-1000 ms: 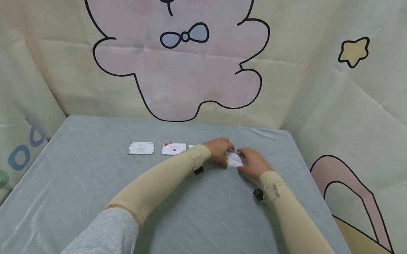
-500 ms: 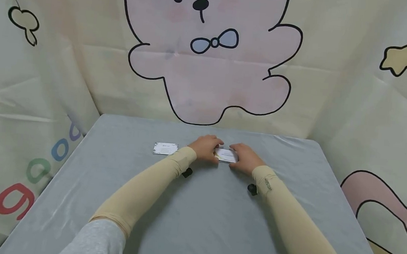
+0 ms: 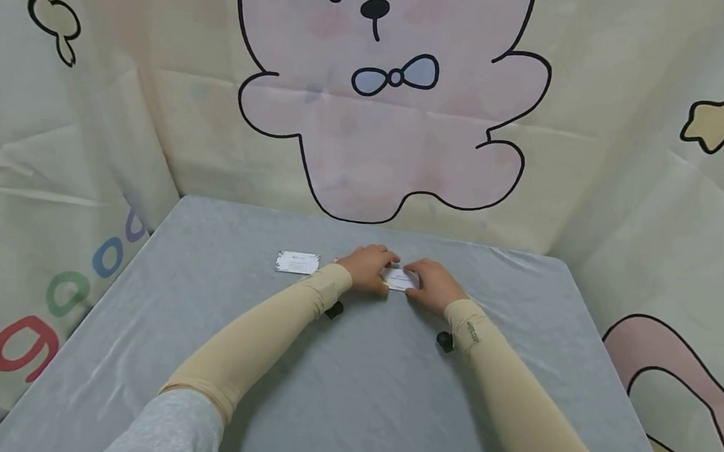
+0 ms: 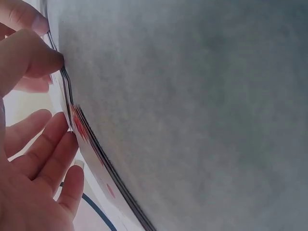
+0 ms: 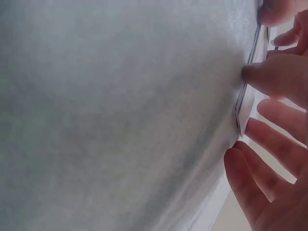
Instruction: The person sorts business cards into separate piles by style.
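Observation:
Toward the back of the table, a small stack of white business cards (image 3: 400,279) lies between my two hands. My left hand (image 3: 366,266) holds its left end, the thumb on the near edge and the fingers spread past the far side. At the right end my right hand (image 3: 437,287) grips likewise, its thumb against the near edge in the right wrist view. Close beside the left fingers, the left wrist view shows another card stack (image 4: 103,166) with red floral print. In the head view my left wrist mostly hides it.
Farther left lies a white card stack (image 3: 297,263) with grey leafy corners. Grey cloth covers the table (image 3: 347,397). A printed curtain (image 3: 183,131) stands close behind the table's back edge and along both sides.
The head view has swung left, shifting the scene rightward. Both hands stay around the same card stack, which appears to have moved left toward the other cards.

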A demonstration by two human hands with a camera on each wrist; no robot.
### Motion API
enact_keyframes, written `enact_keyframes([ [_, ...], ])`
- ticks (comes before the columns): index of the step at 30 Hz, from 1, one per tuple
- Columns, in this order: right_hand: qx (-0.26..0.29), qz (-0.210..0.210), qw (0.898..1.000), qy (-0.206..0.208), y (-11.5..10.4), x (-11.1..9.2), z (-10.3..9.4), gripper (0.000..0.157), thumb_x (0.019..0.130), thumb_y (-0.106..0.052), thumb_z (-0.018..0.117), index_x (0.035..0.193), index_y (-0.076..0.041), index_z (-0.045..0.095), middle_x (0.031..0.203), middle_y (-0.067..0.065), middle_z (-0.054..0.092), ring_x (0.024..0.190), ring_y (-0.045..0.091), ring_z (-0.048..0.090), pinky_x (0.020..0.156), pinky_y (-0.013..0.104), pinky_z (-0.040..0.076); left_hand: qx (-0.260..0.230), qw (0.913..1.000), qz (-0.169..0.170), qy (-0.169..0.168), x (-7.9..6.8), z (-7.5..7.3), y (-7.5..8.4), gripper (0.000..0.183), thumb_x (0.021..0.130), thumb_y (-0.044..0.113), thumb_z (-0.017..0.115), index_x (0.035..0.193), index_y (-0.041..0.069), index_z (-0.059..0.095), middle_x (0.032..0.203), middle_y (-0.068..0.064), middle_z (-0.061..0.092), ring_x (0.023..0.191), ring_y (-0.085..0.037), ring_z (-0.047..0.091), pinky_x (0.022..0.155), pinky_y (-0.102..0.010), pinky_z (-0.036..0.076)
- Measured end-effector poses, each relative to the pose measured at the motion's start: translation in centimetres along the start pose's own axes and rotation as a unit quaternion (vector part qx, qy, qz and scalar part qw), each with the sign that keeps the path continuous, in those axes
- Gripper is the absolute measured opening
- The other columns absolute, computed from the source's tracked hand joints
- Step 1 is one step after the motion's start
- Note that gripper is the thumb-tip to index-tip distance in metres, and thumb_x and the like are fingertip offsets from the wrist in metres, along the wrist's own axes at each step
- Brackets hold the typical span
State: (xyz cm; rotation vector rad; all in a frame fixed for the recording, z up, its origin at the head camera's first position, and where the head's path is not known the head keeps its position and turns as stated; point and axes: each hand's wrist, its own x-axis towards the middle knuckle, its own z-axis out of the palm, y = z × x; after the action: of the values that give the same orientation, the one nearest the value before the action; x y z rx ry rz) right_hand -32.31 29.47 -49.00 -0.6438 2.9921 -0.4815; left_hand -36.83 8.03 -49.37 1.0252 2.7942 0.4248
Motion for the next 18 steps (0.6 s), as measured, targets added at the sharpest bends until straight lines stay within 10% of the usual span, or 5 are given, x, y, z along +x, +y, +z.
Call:
enact_keyframes([
  [11, 0.002, 0.010, 1.000, 0.019, 0.6, -0.1, 0.4, 0.053, 0.099, -0.024, 0.078, 0.145, -0.002, 0.064, 0.148, 0.021, 0.064, 0.140, 0.043, 0.058, 0.120, 0.057, 0.045, 0.001, 0.9986, -0.013, 0.052, -0.9, 0.4, 0.8, 0.074, 0.092, 0.033, 0.082, 0.157, 0.010, 0.054, 0.151, -0.011, 0.061, 0.140, -0.029, 0.057, 0.119, -0.047, 0.045],
  [18, -0.043, 0.055, 0.993, 0.096, 3.5, -4.4, -2.7, 0.068, 0.102, -0.039, 0.072, 0.154, 0.001, 0.053, 0.161, 0.026, 0.050, 0.149, 0.049, 0.046, 0.121, 0.065, 0.040, -0.029, 0.9875, -0.063, 0.141, -7.0, -2.6, -1.9, 0.078, 0.099, 0.042, 0.075, 0.161, 0.004, 0.046, 0.164, -0.015, 0.050, 0.156, -0.033, 0.043, 0.130, -0.048, 0.035],
])
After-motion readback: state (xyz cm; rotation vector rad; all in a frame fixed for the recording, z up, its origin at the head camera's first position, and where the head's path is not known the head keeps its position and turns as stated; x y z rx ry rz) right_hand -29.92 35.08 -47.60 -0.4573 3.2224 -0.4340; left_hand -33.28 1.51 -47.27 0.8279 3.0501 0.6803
